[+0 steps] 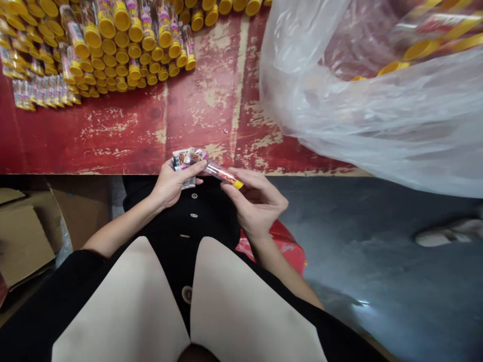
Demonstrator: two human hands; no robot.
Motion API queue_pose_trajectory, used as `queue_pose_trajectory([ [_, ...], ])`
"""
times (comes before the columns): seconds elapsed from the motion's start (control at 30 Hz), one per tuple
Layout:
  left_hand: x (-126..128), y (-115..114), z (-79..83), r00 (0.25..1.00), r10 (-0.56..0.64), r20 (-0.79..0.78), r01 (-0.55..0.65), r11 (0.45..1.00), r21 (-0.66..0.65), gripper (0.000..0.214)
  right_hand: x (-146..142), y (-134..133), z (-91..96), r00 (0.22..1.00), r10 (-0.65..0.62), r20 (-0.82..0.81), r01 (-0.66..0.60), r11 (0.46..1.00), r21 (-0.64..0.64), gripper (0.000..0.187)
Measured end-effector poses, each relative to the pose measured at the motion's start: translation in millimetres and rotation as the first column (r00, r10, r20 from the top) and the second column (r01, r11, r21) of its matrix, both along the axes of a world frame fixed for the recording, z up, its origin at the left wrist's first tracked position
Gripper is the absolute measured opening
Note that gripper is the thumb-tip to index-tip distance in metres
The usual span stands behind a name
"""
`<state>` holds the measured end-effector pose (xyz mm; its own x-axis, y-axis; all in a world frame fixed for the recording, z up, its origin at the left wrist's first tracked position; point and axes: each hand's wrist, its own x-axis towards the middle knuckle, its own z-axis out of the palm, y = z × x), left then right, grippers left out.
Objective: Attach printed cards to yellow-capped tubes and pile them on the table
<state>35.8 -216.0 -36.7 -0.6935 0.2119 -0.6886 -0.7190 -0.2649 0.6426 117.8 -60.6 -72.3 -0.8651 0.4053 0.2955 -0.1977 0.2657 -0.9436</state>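
Note:
My left hand [170, 182] is closed on several small printed sachets [182, 160], just off the front edge of the table. Between my right hand's [262, 203] thumb and fingers is the yellow-capped end of a clear plastic tube [222, 173] with red lettering. The tube lies tilted, its other end meeting the sachets beside my left thumb. I cannot tell whether a sachet is partly inside that end.
Many yellow-capped tubes [121, 42] are stacked at the back left of the worn red table [211, 100]. A large translucent plastic bag [362, 110] of tubes bulges over the table's right side. Cardboard boxes [22, 236] stand at lower left; a red stool [289, 246] shows below.

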Motion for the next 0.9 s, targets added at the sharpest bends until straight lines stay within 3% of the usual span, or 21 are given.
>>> queue_pose_trajectory([
  [0.07, 1.3, -0.4, -0.9, 1.0, 0.009, 0.005, -0.009, 1.0, 0.005, 0.041, 2.4, -4.6, 0.8, 1.0, -0.01, 0.015, 0.009, 1.0, 0.013, 0.041],
  [0.17, 3.5, -0.9, -4.4, 0.999, 0.029, 0.041, -0.03, 1.0, 0.008, 0.044, 7.7, -8.1, -0.3, 0.998, -0.014, -0.059, 0.028, 0.968, 0.249, 0.044],
  [0.2, 4.1, -1.4, -5.9, 0.998, 0.024, 0.057, -0.025, 1.0, 0.018, 0.045, 9.7, -9.4, -0.2, 0.998, -0.023, -0.052, 0.036, 0.966, 0.258, 0.044],
  [0.3, 4.6, -5.1, -9.8, 0.997, -0.003, 0.072, -0.002, 0.998, 0.063, 0.045, 15.4, -14.6, 3.6, 0.996, -0.021, 0.088, 0.019, 1.0, 0.017, 0.037],
  [0.4, 2.4, -12.1, -10.1, 0.999, -0.021, 0.04, 0.017, 0.995, 0.098, 0.045, 18.0, -17.1, 9.5, 0.966, 0.165, 0.201, -0.125, 0.972, -0.199, 0.032],
  [0.47, -0.2, -16.8, -7.4, 0.999, -0.045, 0.018, 0.043, 0.993, 0.11, 0.044, 16.0, -16.4, 11.9, 0.958, 0.22, 0.182, -0.192, 0.968, -0.162, 0.036],
  [0.57, -4.1, -21.7, -0.3, 0.998, -0.057, 0.011, 0.056, 0.994, 0.098, 0.041, 8.7, -17.1, 13.8, 0.962, 0.248, 0.118, -0.252, 0.967, 0.025, 0.046],
  [0.63, -5.7, -23.2, 4.5, 0.999, -0.038, 0.02, 0.036, 0.996, 0.087, 0.04, 4.6, -22.0, 14.7, 0.964, 0.24, 0.114, -0.247, 0.967, 0.058, 0.043],
  [0.73, -4.5, -23.8, 7.4, 0.999, 0.046, -0.001, -0.046, 0.997, 0.054, 0.039, 4.5, -35.4, 14.2, 0.963, 0.175, 0.205, -0.144, 0.977, -0.157, 0.035],
  [0.8, -1.7, -23.5, 5.9, 0.992, 0.122, -0.038, -0.121, 0.992, 0.023, 0.04, 7.3, -45.0, 11.7, 0.934, 0.222, 0.278, -0.125, 0.936, -0.33, 0.035],
  [0.83, -0.1, -23.3, 4.6, 0.988, 0.148, -0.052, -0.148, 0.989, 0.011, 0.04, 8.7, -48.9, 10.0, 0.928, 0.233, 0.289, -0.119, 0.924, -0.364, 0.036],
  [0.9, 2.6, -23.0, 2.0, 0.985, 0.165, -0.05, -0.165, 0.986, 0.006, 0.038, 9.6, -54.0, 6.5, 0.951, 0.186, 0.248, -0.113, 0.954, -0.279, 0.036],
])
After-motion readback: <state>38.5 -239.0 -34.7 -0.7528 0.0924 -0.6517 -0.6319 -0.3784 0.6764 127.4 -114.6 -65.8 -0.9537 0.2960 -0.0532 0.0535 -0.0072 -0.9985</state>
